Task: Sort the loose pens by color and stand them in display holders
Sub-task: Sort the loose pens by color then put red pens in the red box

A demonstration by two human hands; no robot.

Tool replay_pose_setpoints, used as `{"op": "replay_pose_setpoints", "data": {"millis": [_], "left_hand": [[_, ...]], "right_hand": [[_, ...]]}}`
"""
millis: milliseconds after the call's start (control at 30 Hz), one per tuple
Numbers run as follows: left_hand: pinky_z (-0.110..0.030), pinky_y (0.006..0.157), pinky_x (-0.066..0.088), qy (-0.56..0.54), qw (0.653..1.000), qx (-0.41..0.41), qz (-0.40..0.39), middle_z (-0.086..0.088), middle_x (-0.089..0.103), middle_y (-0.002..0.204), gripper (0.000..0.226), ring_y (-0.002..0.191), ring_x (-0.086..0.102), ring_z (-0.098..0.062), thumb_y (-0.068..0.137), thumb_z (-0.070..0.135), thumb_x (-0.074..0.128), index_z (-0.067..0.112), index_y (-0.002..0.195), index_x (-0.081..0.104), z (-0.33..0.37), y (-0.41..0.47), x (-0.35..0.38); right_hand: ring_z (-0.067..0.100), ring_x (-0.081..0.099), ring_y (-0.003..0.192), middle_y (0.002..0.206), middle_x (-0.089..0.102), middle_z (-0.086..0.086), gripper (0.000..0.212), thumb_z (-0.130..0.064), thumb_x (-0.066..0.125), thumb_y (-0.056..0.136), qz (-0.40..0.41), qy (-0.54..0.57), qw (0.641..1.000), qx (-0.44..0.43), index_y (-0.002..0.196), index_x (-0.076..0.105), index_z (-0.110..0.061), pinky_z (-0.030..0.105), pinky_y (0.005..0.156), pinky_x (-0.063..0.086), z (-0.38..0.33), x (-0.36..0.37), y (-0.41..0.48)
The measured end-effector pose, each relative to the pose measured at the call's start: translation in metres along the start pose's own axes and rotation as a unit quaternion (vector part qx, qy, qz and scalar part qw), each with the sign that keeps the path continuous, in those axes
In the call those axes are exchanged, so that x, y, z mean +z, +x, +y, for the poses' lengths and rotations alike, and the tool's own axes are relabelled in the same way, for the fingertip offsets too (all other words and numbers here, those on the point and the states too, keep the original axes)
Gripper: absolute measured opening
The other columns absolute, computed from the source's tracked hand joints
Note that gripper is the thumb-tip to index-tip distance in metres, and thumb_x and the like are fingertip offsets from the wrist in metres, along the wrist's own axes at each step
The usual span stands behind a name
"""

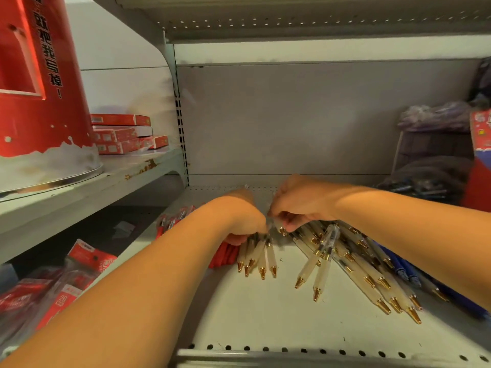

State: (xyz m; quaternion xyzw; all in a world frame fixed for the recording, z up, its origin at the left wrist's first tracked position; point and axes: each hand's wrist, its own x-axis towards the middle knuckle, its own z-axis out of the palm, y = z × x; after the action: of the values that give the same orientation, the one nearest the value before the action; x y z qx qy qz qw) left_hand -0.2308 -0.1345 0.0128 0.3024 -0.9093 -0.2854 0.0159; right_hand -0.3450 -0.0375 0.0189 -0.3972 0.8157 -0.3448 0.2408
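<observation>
**Sorting stage, head view.** We take the heap of cream pens (366, 272) on the shelf (265, 314) as our reference.

- **Hands.** Just left of the heap, the left hand (244, 221) has its fingers clenched around a bundle of cream pens (259, 257). Their gold tips fan out toward us, low over the shelf. Between that bundle and the heap, the right hand (300, 205) pinches a single cream pen (281, 230) close to its gold tip, right beside the left hand.
- **Other colours.** Red pens (224, 256) lie farther left of the heap, partly hidden under the left wrist. Blue pens (398, 266) run along the heap's right edge, touching it.
- **Risks, in our judgement.** The bundle is already splayed, so pushing in another pen could loosen the grip and spill it back onto the shelf. The smooth round barrels would then roll toward the red pens and mix the colours again. The right forearm passes over the heap and could drag the blue pens into it.
- **Appearance of the pens.** They have translucent, frosted cream barrels with dark refills showing through near the upper end. Each ends in a tapered gold tip. We cannot identify a display holder near the heap.
</observation>
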Motion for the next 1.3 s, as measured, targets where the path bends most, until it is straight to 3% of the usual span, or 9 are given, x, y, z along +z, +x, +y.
{"op": "replay_pose_setpoints", "data": {"millis": [100,200,367,500,700,800,933,1133,1300], "left_hand": [[-0.027,0.049,0.053,-0.053,0.998,-0.024,0.038,-0.014,0.063,0.076,0.017,0.049,0.057,-0.023,0.094,0.011,0.05,0.002,0.082,0.058,0.003,0.001,0.0],[-0.025,0.046,0.05,-0.039,0.998,-0.025,0.045,-0.014,0.063,0.076,0.019,0.052,0.056,-0.024,0.092,0.014,0.049,0.004,0.078,0.058,0.005,0.002,0.006],[-0.022,0.047,0.045,0.083,0.996,0.01,0.039,-0.003,0.053,0.064,0.041,0.05,0.05,-0.017,0.085,0.044,0.07,0.013,0.067,0.05,0.008,0.001,0.016],[-0.028,0.064,0.056,0.135,0.99,0.026,0.029,-0.002,0.061,0.077,0.041,0.067,0.06,-0.016,0.076,0.051,0.078,0.015,0.077,0.059,0.011,-0.002,0.019],[-0.029,0.067,0.057,0.141,0.987,0.051,0.056,-0.003,0.063,0.091,0.032,0.079,0.062,-0.019,0.082,0.033,0.076,0.014,0.103,0.063,0.012,-0.002,0.018],[-0.031,0.074,0.058,0.141,0.987,0.041,0.066,-0.005,0.06,0.085,0.013,0.078,0.062,-0.02,0.087,0.022,0.067,0.013,0.093,0.059,0.01,0.001,0.016],[-0.027,0.061,0.054,0.138,0.989,0.028,0.043,-0.004,0.059,0.065,0.02,0.057,0.057,-0.018,0.084,0.025,0.066,0.012,0.071,0.059,0.008,0.001,0.017],[-0.03,0.062,0.058,0.075,0.997,0.01,-0.002,-0.003,0.064,0.061,0.023,0.055,0.061,-0.019,0.08,0.029,0.077,0.012,0.07,0.065,0.008,-0.002,0.02],[-0.032,0.063,0.058,0.046,0.999,-0.009,-0.017,-0.007,0.059,0.065,0.019,0.056,0.056,-0.023,0.083,0.021,0.073,0.009,0.076,0.06,0.007,-0.001,0.019]], "right_hand": [[0.014,0.065,0.055,0.068,0.067,0.009,0.017,-0.01,0.071,0.088,-0.064,0.058,0.996,0.0,0.099,0.066,0.002,0.019,0.055,0.054,0.002,0.009,-0.014],[0.018,0.064,0.056,0.072,0.069,0.012,0.019,-0.012,0.064,0.093,-0.131,0.047,0.99,-0.011,0.102,0.065,0.005,0.023,0.049,0.054,0.002,0.008,-0.021],[0.015,0.057,0.049,0.065,0.064,0.005,0.015,-0.016,0.063,0.09,0.023,-0.221,0.975,-0.028,0.089,0.07,-0.002,0.022,0.043,0.046,0.01,-0.009,-0.019],[0.016,0.05,0.053,0.06,0.052,-0.001,0.021,-0.022,0.07,0.082,0.005,-0.365,0.931,-0.001,0.069,0.055,-0.015,0.024,0.047,0.041,0.014,-0.004,-0.017],[0.015,0.059,0.057,0.069,0.062,0.001,0.014,-0.023,0.068,0.084,-0.003,-0.438,0.899,0.022,0.079,0.062,-0.011,0.026,0.052,0.05,0.004,0.007,-0.005],[0.016,0.056,0.057,0.068,0.06,0.001,0.015,-0.023,0.068,0.081,-0.03,-0.476,0.878,0.035,0.087,0.064,-0.01,0.027,0.053,0.05,0.0,0.014,-0.003],[0.016,0.05,0.056,0.064,0.053,0.001,0.02,-0.022,0.067,0.083,-0.054,-0.529,0.846,0.03,0.067,0.058,-0.013,0.025,0.049,0.041,-0.008,0.02,-0.006],[0.016,0.051,0.052,0.067,0.056,0.002,0.018,-0.024,0.06,0.09,-0.067,-0.505,0.861,0.018,0.077,0.059,-0.011,0.022,0.043,0.042,-0.007,0.015,-0.009],[0.012,0.05,0.032,0.039,0.056,-0.004,0.026,-0.032,0.062,0.087,-0.063,-0.432,0.899,0.022,0.074,0.06,-0.01,0.018,0.04,0.044,0.0,0.011,-0.002]]}}
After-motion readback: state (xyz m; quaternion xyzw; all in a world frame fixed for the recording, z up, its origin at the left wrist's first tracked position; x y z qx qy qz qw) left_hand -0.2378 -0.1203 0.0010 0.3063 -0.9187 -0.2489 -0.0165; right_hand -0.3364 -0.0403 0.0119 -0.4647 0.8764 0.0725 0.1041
